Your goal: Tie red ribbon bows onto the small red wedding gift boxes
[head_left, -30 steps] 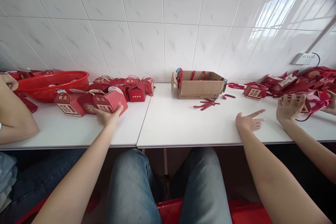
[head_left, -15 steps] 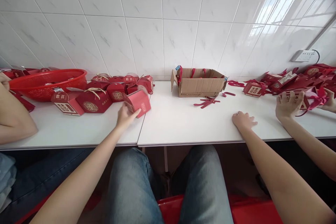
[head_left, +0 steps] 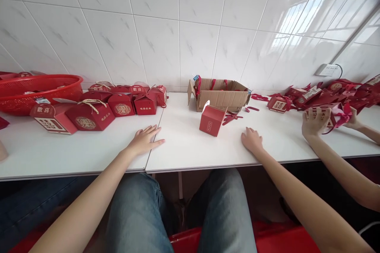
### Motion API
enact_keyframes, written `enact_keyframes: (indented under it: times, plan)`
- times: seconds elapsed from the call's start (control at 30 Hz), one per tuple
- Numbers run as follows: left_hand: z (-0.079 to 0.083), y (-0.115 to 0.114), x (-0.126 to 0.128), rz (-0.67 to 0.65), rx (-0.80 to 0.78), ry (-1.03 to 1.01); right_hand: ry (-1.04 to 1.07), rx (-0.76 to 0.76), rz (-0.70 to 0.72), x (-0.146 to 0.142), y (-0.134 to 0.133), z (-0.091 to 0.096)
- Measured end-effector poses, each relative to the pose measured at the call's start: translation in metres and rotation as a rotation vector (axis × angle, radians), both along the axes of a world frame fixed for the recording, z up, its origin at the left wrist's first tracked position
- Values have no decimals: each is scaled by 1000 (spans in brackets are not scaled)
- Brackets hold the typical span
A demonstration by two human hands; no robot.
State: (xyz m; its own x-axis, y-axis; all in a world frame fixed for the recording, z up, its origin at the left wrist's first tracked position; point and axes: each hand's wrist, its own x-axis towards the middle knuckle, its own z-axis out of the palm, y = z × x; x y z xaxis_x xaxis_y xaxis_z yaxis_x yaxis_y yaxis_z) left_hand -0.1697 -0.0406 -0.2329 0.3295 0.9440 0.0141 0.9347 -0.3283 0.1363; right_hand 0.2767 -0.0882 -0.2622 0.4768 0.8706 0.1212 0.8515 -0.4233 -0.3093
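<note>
A red gift box [head_left: 212, 120] is in front of the cardboard box, tilted, with nobody's hand on it; whether it touches the table I cannot tell. To its left, my left hand [head_left: 147, 140] is over the table seam, open and holding nothing, fingers stretched towards the box. My right hand [head_left: 251, 140] rests on the table to the right of the red box, empty, its fingers loosely bent and apart. Red ribbon strips [head_left: 232, 118] lie just behind the red box, partly hidden by it.
An open cardboard box [head_left: 222, 101] with ribbons over its edge stands by the wall. Several red gift boxes [head_left: 95, 116] and a red plastic basket [head_left: 59, 83] are at left. At right, a co-worker's hands [head_left: 316, 122] hold a ribboned box near a pile of red boxes [head_left: 314, 95].
My left hand has let go of the red gift box, which has moved right to between my hands. My view has turned slightly; my right hand stays on the table.
</note>
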Motion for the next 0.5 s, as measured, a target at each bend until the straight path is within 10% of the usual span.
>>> enact_keyframes:
  times: [0.23, 0.5]
  plan:
    - [-1, 0, -1, -3, 5, -3, 38, 66, 282, -93, 14, -5]
    - [0, -3, 0, -6, -27, -11, 32, 107, 520, -103, 3, 3]
